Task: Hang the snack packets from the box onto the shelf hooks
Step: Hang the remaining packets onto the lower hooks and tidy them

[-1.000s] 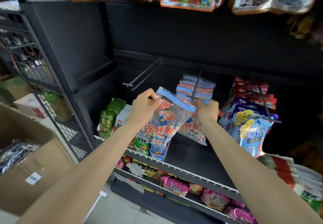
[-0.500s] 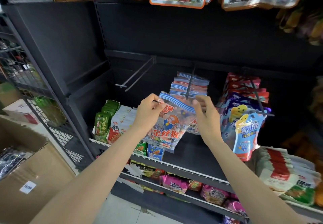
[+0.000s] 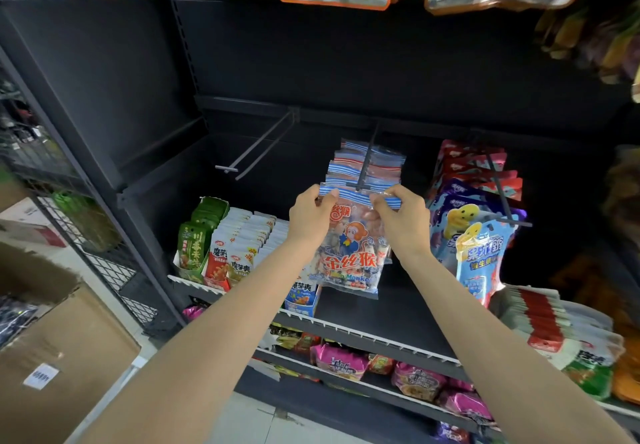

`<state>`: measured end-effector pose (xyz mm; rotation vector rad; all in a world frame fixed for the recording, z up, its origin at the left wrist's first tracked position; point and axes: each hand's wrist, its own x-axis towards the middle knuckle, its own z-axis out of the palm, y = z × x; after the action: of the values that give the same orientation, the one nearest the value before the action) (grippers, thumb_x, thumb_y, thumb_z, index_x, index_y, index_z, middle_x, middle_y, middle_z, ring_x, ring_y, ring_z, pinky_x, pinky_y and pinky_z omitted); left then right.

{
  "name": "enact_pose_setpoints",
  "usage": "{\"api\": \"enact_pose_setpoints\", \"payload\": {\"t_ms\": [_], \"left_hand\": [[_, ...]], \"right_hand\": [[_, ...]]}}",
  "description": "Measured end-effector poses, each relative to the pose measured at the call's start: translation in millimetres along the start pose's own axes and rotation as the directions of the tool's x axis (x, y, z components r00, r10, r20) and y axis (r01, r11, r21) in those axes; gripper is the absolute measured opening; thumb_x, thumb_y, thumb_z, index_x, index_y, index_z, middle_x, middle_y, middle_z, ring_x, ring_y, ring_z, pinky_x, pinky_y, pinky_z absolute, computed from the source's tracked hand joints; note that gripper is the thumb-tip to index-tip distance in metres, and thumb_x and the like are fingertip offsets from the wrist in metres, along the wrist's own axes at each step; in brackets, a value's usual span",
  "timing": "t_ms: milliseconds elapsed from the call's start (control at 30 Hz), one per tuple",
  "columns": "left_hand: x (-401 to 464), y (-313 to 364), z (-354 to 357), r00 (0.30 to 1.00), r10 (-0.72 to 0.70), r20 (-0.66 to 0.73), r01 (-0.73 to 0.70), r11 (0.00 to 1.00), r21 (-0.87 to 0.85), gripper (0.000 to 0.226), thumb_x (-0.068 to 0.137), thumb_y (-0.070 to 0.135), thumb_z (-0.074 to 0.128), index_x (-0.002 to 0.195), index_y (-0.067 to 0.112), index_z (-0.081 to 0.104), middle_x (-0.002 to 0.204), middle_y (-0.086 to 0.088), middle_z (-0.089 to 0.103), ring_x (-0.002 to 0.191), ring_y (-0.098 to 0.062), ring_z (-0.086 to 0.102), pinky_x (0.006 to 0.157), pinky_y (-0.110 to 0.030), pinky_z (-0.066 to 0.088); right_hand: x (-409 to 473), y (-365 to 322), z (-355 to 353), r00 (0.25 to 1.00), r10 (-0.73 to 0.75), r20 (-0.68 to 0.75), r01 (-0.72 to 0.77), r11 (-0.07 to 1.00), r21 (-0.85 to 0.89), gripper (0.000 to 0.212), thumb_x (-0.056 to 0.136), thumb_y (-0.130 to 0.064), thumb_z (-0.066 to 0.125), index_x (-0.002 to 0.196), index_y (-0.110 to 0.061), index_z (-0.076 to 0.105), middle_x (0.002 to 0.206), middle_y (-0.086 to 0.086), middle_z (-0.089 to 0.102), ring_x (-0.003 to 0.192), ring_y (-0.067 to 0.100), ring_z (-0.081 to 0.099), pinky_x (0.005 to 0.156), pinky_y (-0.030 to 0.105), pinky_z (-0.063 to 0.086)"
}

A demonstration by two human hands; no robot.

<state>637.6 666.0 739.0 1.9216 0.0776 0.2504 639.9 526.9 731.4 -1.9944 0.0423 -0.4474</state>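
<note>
Both sets of fingers pinch the blue-striped top edge of one packet [image 3: 351, 249]: the left hand [image 3: 311, 216] holds its left corner, the right hand [image 3: 401, 216] its right corner, so the packet hangs flat between them, just at the tip of the middle hook [image 3: 367, 156]. That hook already carries a row of like packets [image 3: 367, 166] behind. The risk, as I judge it, is a miss: the packet's hanging hole is hidden by the strip and the fingers, and if it does not meet the hook tip the film may buckle or tear, or the packet may slip down onto the shelf [image 3: 391, 308] below. Pushing too hard could also crowd the hung row back. To the left an empty hook [image 3: 249, 152] juts out; to the right another hook holds bags [image 3: 479, 249] in blue and red. A cardboard box [image 3: 59, 350] stands at lower left, open, with dark packets [image 3: 15, 315] showing inside. Trays on the shelf hold green and white packs [image 3: 221, 239] standing upright.
</note>
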Motion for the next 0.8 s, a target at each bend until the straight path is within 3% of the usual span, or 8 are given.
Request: {"api": "enact_pose_setpoints", "payload": {"t_ms": [100, 167, 233, 333, 433, 567, 700, 800], "left_hand": [[1, 1, 2, 1.0, 0.028, -0.006, -0.028, 0.998, 0.059, 0.01, 0.098, 0.029, 0.047, 0.093, 0.024, 0.055, 0.092, 0.003, 0.063, 0.092, -0.021, 0.063, 0.084, -0.039, 0.05], [2, 0, 4, 0.999, 0.037, -0.016, -0.036, 0.997, 0.074, 0.011, 0.098, 0.029, 0.047, 0.094, 0.024, 0.056, 0.09, 0.004, 0.063, 0.09, -0.019, 0.063, 0.082, -0.036, 0.049], [3, 0, 5, 0.999, 0.045, -0.01, -0.044, 0.994, 0.1, 0.015, 0.098, 0.029, 0.046, 0.097, 0.022, 0.059, 0.089, 0.006, 0.062, 0.088, -0.017, 0.061, 0.078, -0.032, 0.045], [4, 1, 7, 0.998, 0.06, 0.006, -0.06, 0.991, 0.121, 0.022, 0.098, 0.029, 0.046, 0.107, 0.017, 0.063, 0.09, 0.006, 0.061, 0.087, -0.016, 0.059, 0.076, -0.029, 0.042], [4, 0, 7, 0.997, 0.079, -0.01, -0.078, 0.993, 0.088, 0.02, 0.098, 0.028, 0.046, 0.103, 0.017, 0.063, 0.083, 0.009, 0.06, 0.08, -0.012, 0.057, 0.072, -0.027, 0.04], [5, -3, 9, 0.995, 0.098, -0.022, -0.096, 0.992, 0.079, 0.02, 0.099, 0.028, 0.045, 0.102, 0.017, 0.061, 0.077, 0.015, 0.056, 0.072, -0.001, 0.053, 0.068, -0.022, 0.038], [12, -6, 13, 0.999, 0.046, -0.021, -0.043, 0.993, 0.108, 0.019, 0.098, 0.031, 0.045, 0.099, 0.019, 0.06, 0.079, 0.011, 0.056, 0.076, -0.008, 0.054, 0.066, -0.025, 0.038], [21, -5, 16, 1.0, 0.02, 0.01, -0.022, 0.991, 0.134, 0.024, 0.098, 0.031, 0.047, 0.107, 0.014, 0.062, 0.081, 0.007, 0.057, 0.074, -0.008, 0.052, 0.065, -0.025, 0.037]], "right_hand": [[0, -2, -2, 0.999, -0.035, -0.011, 0.035, 0.999, -0.031, 0.015, 0.092, -0.026, 0.06, 0.082, -0.014, 0.059, 0.065, 0.002, 0.063, 0.053, 0.015, 0.062, 0.054, 0.029, 0.052], [0, -3, -4, 0.999, -0.05, -0.004, 0.049, 0.997, -0.058, 0.014, 0.093, -0.025, 0.059, 0.084, -0.015, 0.057, 0.059, -0.005, 0.056, 0.042, 0.002, 0.054, 0.044, 0.01, 0.038], [1, -2, -5, 0.999, -0.051, 0.007, 0.052, 0.996, -0.078, 0.012, 0.094, -0.024, 0.058, 0.086, -0.015, 0.057, 0.058, -0.007, 0.054, 0.039, -0.003, 0.05, 0.043, 0.007, 0.035], [4, 0, -7, 0.999, -0.044, 0.001, 0.044, 0.994, -0.1, 0.012, 0.094, -0.025, 0.058, 0.09, -0.014, 0.061, 0.065, -0.002, 0.059, 0.041, 0.006, 0.048, 0.042, 0.01, 0.033], [6, 1, -7, 0.999, -0.049, -0.014, 0.047, 0.994, -0.102, 0.013, 0.094, -0.023, 0.057, 0.093, -0.012, 0.063, 0.075, 0.003, 0.064, 0.046, 0.007, 0.048, 0.046, 0.017, 0.034], [7, 3, -5, 0.998, -0.058, -0.009, 0.056, 0.991, -0.123, 0.017, 0.095, -0.023, 0.056, 0.096, -0.009, 0.064, 0.074, 0.003, 0.063, 0.045, 0.006, 0.046, 0.045, 0.016, 0.031], [11, 5, 0, 0.998, -0.069, 0.003, 0.069, 0.981, -0.184, 0.017, 0.095, -0.022, 0.055, 0.101, -0.009, 0.062, 0.079, 0.007, 0.065, 0.049, 0.01, 0.05, 0.046, 0.022, 0.037], [13, 7, 2, 0.991, -0.133, 0.011, 0.131, 0.955, -0.264, 0.017, 0.093, -0.008, 0.056, 0.11, -0.013, 0.054, 0.103, 0.005, 0.06, 0.078, 0.016, 0.058, 0.063, 0.027, 0.049]]}}
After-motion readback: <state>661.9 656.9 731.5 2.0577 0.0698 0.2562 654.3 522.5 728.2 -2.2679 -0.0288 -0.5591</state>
